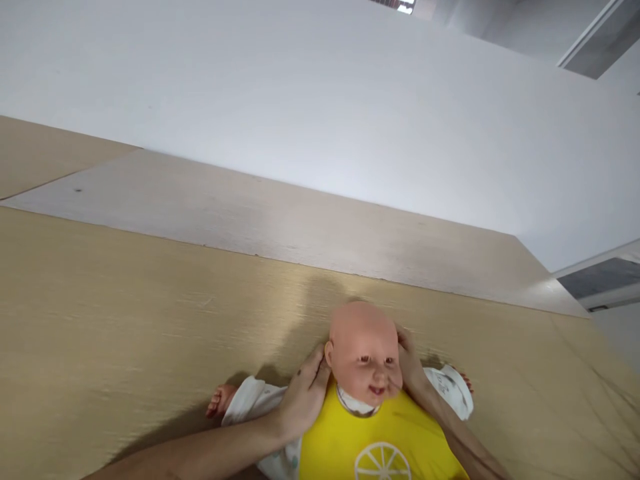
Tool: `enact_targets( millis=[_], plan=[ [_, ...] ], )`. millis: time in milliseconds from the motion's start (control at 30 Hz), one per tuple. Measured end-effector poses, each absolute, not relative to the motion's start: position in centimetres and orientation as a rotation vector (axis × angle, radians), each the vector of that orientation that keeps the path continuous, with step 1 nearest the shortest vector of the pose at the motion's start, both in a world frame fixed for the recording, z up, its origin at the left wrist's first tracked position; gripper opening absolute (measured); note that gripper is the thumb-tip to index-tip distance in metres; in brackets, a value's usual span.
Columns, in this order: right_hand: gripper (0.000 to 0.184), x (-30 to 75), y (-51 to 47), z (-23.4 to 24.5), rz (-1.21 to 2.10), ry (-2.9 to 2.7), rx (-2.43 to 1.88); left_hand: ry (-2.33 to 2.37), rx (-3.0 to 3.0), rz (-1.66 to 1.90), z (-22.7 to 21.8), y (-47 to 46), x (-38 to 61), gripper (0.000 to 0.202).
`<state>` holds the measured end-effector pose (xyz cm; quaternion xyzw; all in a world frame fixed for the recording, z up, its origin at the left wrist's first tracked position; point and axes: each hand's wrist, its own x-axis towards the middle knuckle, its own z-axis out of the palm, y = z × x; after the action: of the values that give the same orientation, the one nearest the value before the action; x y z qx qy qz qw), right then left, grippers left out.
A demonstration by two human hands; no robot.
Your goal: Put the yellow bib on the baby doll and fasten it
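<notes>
A bald baby doll lies on its back on a pale wooden table, head toward the far side. It wears a white top and a yellow garment with a lemon-slice print. My left hand cups the doll's neck and shoulder beside its ear, fingers curled against it. My right hand presses on the other side of the head, fingers partly hidden behind it. The doll's small hands stick out to either side.
A lighter wooden board lies beyond the table along a white wall. A grey ledge shows at the right edge.
</notes>
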<state>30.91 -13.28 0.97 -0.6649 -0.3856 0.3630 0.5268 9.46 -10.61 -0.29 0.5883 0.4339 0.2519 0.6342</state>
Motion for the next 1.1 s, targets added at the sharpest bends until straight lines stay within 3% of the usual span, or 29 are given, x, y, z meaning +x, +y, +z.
enact_targets(
  millis=[600, 1100],
  plan=[
    [0.027, 31.2, -13.4, -1.8, 0.707, -0.708, -1.522, 0.987, 1.439, 0.627, -1.0, -7.5, 11.2, 0.037],
    [0.022, 30.5, -10.3, -1.5, 0.74, -0.693, -1.516, 1.05, 1.645, 0.552, -0.5, -2.7, 11.5, 0.031]
  ],
)
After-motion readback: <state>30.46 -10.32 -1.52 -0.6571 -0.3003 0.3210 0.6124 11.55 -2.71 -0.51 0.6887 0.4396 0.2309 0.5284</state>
